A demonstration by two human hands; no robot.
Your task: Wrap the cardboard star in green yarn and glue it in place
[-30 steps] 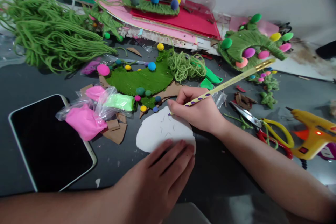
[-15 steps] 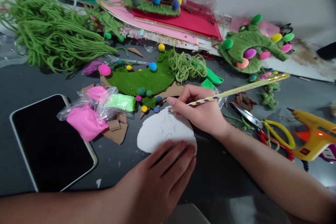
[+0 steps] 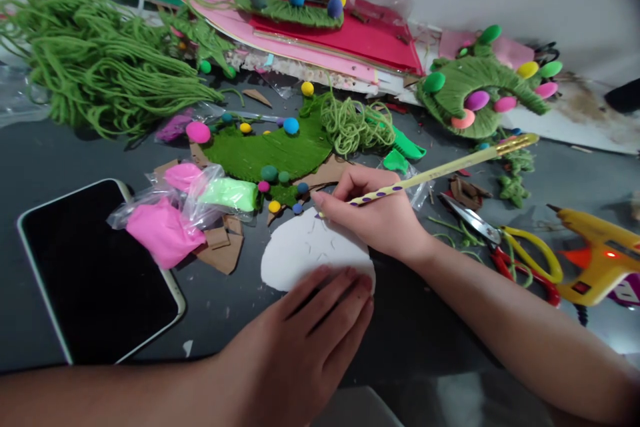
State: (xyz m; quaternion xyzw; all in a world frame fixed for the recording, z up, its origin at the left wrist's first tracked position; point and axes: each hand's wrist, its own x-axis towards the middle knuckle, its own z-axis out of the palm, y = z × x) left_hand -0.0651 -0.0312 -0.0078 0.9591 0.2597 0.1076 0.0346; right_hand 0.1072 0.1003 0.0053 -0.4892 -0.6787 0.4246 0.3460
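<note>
A rounded piece of white paper [image 3: 295, 250] lies on the dark table, with short pencil strokes forming part of a star on it. My left hand [image 3: 320, 327] rests flat on its lower edge, fingers stretched out. Between the fingers of my right hand [image 3: 383, 213] is a pale yellow pencil [image 3: 440, 170] with purple dots, its tip at the paper's upper part. Just beyond the paper sits a small green star [image 3: 284, 195] with coloured balls around it. Behind that lies a green yarn-wrapped crescent [image 3: 270, 150].
On the left are a tablet [image 3: 100, 273] and bagged pink clay [image 3: 165, 233]. Green yarn [image 3: 115, 67] is heaped at the back left. Scissors [image 3: 500, 240] and a yellow glue gun [image 3: 595, 247] with a lit red light lie right of my forearm. A yarn-wrapped wreath [image 3: 465, 93] stands behind.
My right hand and the pencil have shifted slightly to the left over the paper. The left hand stays where it was.
</note>
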